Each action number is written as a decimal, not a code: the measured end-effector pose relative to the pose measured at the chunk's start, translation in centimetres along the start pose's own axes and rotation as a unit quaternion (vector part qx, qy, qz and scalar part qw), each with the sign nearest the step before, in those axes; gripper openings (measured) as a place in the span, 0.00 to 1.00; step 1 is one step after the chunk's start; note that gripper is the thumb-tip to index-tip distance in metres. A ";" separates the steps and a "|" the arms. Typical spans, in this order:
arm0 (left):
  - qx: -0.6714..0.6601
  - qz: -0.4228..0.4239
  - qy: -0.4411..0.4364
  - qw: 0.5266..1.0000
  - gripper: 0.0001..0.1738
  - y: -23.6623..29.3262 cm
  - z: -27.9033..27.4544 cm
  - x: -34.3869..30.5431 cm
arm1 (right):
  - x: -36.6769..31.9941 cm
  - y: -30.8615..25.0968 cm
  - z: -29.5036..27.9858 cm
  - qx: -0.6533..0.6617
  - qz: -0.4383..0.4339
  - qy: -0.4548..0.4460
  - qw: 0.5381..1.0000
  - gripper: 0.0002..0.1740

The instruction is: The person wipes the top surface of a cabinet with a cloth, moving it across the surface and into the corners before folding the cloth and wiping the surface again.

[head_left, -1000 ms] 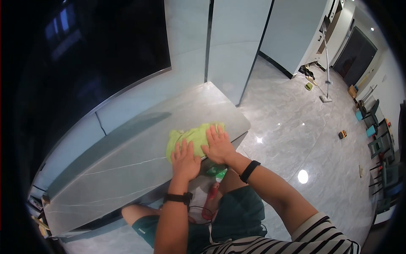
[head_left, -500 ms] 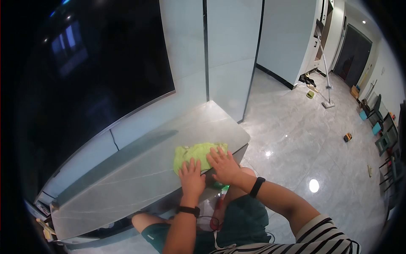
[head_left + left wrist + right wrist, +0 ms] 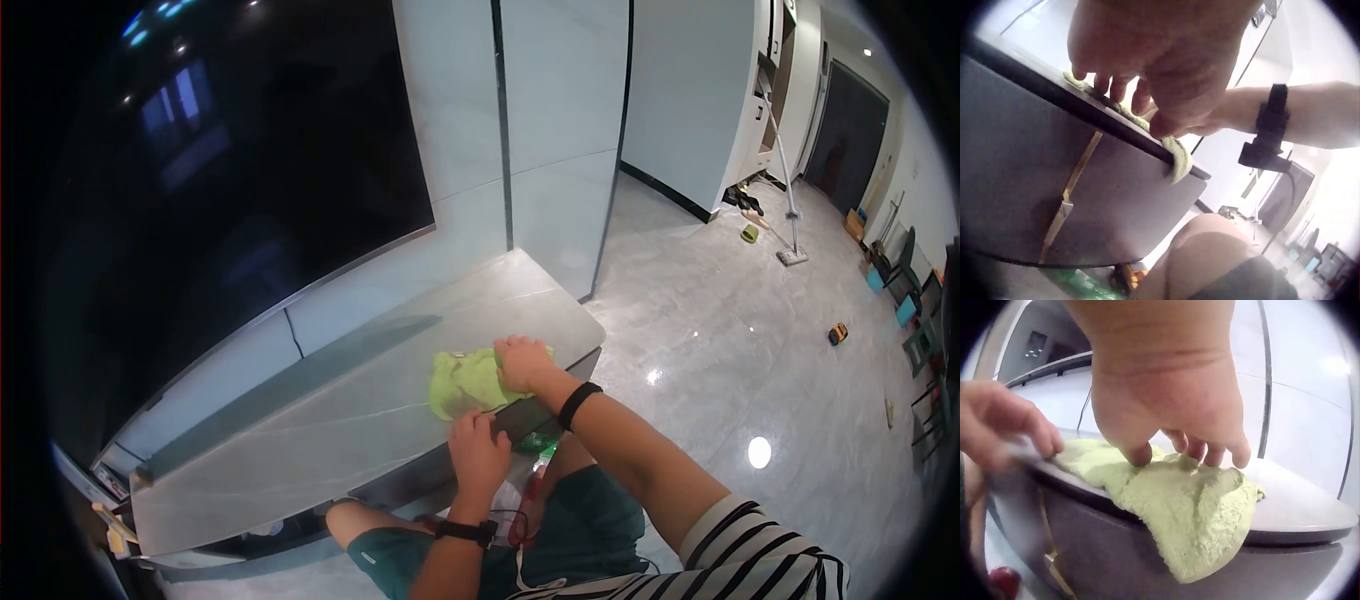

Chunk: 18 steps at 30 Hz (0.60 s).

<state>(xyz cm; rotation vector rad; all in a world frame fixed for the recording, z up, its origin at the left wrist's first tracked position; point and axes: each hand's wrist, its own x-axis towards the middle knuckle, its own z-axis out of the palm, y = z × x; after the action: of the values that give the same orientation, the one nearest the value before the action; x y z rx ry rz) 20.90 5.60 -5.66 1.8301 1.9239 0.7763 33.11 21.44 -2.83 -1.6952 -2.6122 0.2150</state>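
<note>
A light green cloth [image 3: 462,382] lies at the front right corner of a grey stone cabinet top [image 3: 330,420], one corner drooping over the front edge [image 3: 1197,525]. My right hand [image 3: 522,362] sits on the cloth, its bent fingers [image 3: 1210,450] and thumb digging in and bunching it. My left hand [image 3: 478,445] is just in front of the cloth at the top's front edge. Its fingers [image 3: 1110,84] curl over that edge, thumb against the front face. A black band [image 3: 1267,131] is on the right wrist.
A large dark screen [image 3: 250,170] hangs on the wall behind the cabinet. My knees and a green object [image 3: 540,443] are under the front edge. On the glossy floor to the right stand a mop [image 3: 790,225], a small yellow object [image 3: 838,333] and chairs [image 3: 905,300].
My right hand went from lying flat on the cloth to curling its fingers into it. My left hand slid back off the cloth to the front edge. The view tilted up.
</note>
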 end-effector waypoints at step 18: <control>-0.748 -0.241 -0.120 0.607 0.22 -0.5 2.4 -0.8 | -6.6 1.7 -4.7 0.689 0.003 -0.289 0.664 0.14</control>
<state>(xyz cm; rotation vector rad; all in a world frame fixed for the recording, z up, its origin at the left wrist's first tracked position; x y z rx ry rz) 22.06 5.10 -7.93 0.2704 0.7500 1.2151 37.76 16.58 2.03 -0.9713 -1.4742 2.2538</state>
